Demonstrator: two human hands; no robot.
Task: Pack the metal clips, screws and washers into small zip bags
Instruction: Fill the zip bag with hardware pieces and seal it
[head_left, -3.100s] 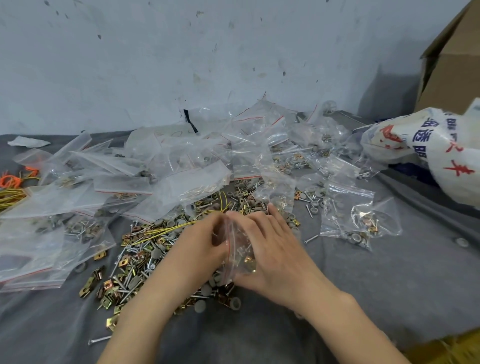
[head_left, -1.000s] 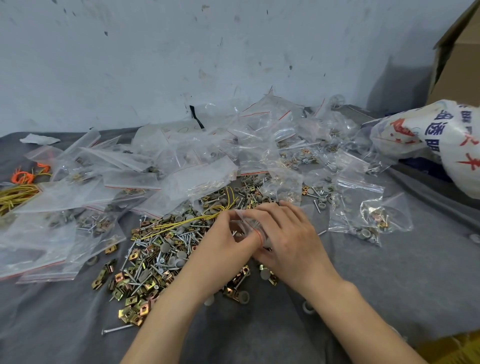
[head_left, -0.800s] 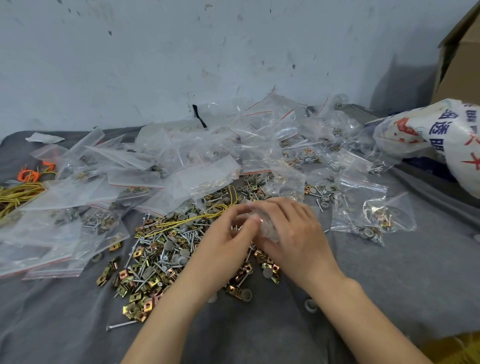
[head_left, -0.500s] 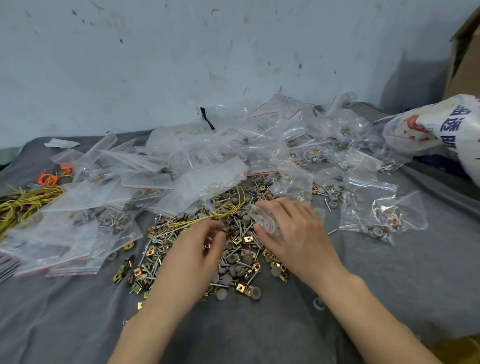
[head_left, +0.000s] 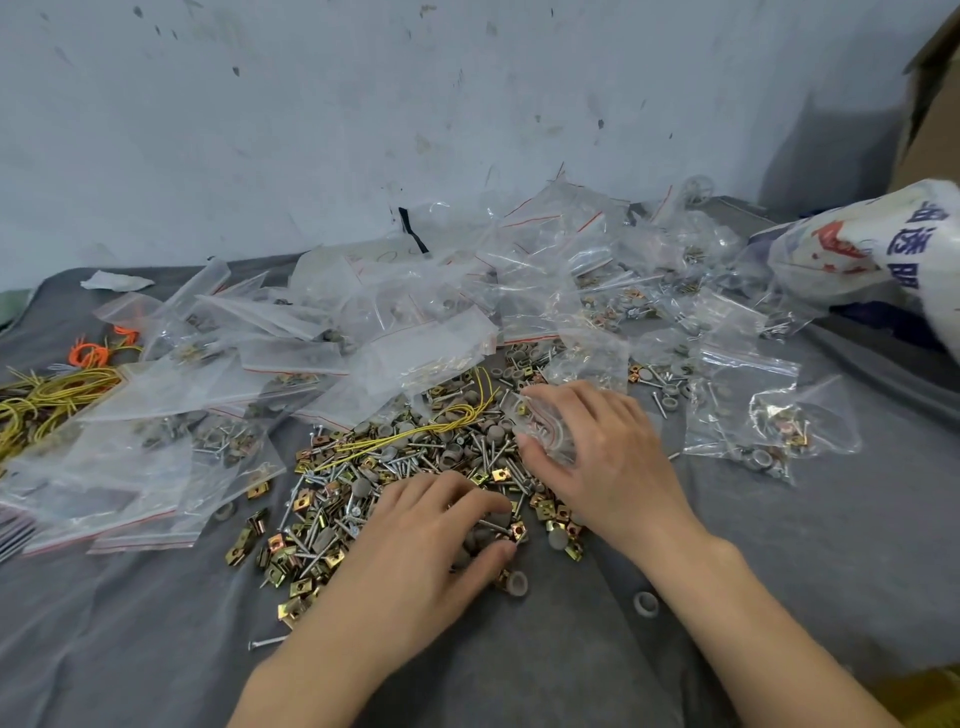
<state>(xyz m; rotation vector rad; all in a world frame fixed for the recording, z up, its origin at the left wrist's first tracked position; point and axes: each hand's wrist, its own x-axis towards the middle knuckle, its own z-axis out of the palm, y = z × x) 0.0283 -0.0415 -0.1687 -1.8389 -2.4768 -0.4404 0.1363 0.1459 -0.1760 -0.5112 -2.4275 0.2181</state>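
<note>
Bag (head_left: 546, 434) contents unclear in right hand (head_left: 605, 460)

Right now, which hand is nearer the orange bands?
Left. The left hand is on the pile, right of the orange bands; the right hand is farther right, holding a bag.

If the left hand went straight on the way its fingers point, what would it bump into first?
The left hand points rightward across the pile. It would first nudge the brass clip just ahead, then probably the right hand, which holds a small zip bag. Depth is hard to judge.
</note>
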